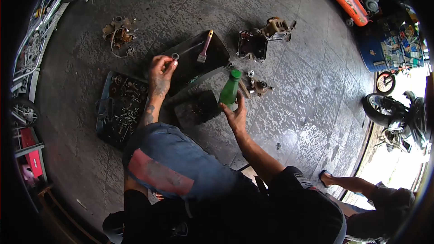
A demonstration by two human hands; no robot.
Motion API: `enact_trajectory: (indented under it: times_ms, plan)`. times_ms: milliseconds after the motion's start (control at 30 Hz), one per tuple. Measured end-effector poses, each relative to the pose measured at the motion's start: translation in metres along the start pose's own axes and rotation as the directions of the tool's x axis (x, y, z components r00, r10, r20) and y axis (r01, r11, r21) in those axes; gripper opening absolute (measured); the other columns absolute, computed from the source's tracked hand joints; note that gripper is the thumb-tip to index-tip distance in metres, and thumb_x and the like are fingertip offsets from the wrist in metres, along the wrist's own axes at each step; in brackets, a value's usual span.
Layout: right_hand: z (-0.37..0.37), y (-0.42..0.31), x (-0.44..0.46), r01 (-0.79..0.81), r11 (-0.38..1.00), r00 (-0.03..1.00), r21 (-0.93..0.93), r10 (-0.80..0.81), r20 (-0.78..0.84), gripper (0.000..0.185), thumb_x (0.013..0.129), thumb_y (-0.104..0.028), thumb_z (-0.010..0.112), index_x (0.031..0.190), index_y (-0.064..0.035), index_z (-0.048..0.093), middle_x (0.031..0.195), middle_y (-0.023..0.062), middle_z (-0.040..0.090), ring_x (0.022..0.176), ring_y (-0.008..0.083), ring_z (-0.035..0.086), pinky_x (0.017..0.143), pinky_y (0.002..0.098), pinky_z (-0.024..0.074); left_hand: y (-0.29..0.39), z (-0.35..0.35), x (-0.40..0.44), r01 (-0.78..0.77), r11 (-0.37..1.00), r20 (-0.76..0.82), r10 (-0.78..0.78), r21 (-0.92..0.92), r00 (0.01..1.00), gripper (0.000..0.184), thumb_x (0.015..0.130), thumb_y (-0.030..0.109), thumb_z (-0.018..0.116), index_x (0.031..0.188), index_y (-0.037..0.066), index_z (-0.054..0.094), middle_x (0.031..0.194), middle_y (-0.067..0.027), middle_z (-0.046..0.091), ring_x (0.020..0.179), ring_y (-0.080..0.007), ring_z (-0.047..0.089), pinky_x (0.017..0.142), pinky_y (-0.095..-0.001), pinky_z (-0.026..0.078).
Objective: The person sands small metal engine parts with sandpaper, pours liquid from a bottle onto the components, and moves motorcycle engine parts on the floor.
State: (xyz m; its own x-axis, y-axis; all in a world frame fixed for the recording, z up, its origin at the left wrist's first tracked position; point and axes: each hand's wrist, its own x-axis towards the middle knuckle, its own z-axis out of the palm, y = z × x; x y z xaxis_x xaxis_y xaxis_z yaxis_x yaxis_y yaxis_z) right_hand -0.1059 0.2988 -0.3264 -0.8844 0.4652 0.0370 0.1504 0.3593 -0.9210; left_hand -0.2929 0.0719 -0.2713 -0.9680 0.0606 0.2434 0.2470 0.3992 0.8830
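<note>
Pinched between the thumb and fingers of my left hand (162, 70) is a small ring-shaped metal part (175, 56), held over the near left side of a black tray (181, 47). My right hand (237, 116) is wrapped round the lower part of a green plastic bottle (229, 89) with a green cap, tilted slightly. Inside the black tray lies a paintbrush (206, 47), its handle leaning on the far rim. Left of my forearm, a dark tray (103, 119) is filled with bolts, springs and small metal parts. A dark flat block (195, 110) lies between my arms.
Greasy engine parts lie on the floor: one at the far left (120, 36), a casing (252, 45) and a cylinder part (276, 29) at the far right, a smaller part (261, 86) beside the bottle. An orange compressor (346, 4), a blue drum (373, 52) and a motorcycle (393, 113) stand right. Another person's leg (350, 183) shows lower right.
</note>
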Motion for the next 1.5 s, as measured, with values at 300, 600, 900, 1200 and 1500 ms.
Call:
enact_trajectory:
  times_ms: [300,600,900,1200,1500]
  plan:
    - [-0.006,0.028,0.015,-0.023,0.994,0.982,0.108,0.043,-0.185,0.08,0.077,-0.017,0.084,0.141,0.0011,0.04,0.132,0.0197,0.054,0.116,0.0316,0.055,0.096,0.0398,0.0457,-0.026,0.006,0.009,0.014,0.999,0.008,-0.015,0.053,1.0,0.02,0.086,0.022,0.076,0.093,0.005,0.069,0.092,-0.0068,0.061,0.085,-0.0204,0.061,0.077,-0.0322,0.049]
    - [-0.003,0.058,0.023,0.034,0.997,0.999,0.074,-0.032,-0.029,0.075,0.083,-0.013,0.08,0.144,-0.0024,0.039,0.137,0.0187,0.052,0.124,0.0289,0.052,0.104,0.0416,0.0426,-0.027,-0.054,-0.025,0.246,0.968,-0.143,-0.236,0.054,0.961,0.017,0.094,0.023,0.066,0.101,0.007,0.063,0.079,-0.0071,0.064,0.073,-0.0141,0.061,0.068,-0.0335,0.049]
    - [0.008,0.048,0.032,-0.059,0.998,0.998,0.023,0.059,-0.006,0.079,0.083,-0.014,0.079,0.147,-0.0035,0.035,0.144,0.0209,0.044,0.128,0.0321,0.047,0.106,0.045,0.0439,-0.163,-0.256,-0.112,0.28,0.841,-0.377,-0.099,0.463,0.921,0.007,0.085,0.011,0.063,0.092,0.009,0.062,0.082,-0.0165,0.065,0.076,-0.0352,0.065,0.068,-0.0408,0.051]
    - [0.011,0.053,0.037,-0.02,0.999,0.999,0.031,0.021,-0.027,0.076,0.083,-0.015,0.079,0.145,-0.0031,0.037,0.143,0.0196,0.045,0.129,0.0324,0.046,0.104,0.0477,0.0451,-0.201,-0.334,-0.179,0.556,0.454,-0.537,-0.184,0.696,0.823,0.01,0.08,0.022,0.073,0.088,0.016,0.072,0.093,-0.007,0.071,0.09,-0.0308,0.066,0.075,-0.0412,0.051]
    - [0.02,0.078,0.037,0.04,0.999,0.996,0.018,-0.039,-0.077,0.083,0.076,-0.009,0.085,0.143,-0.0057,0.036,0.138,0.0144,0.045,0.123,0.0269,0.05,0.092,0.0399,0.0516,-0.269,-0.346,-0.193,0.151,0.47,-0.242,0.14,0.87,0.96,0.016,0.071,0.017,0.079,0.084,0.015,0.069,0.087,-0.0052,0.069,0.082,-0.0314,0.064,0.07,-0.0449,0.05]
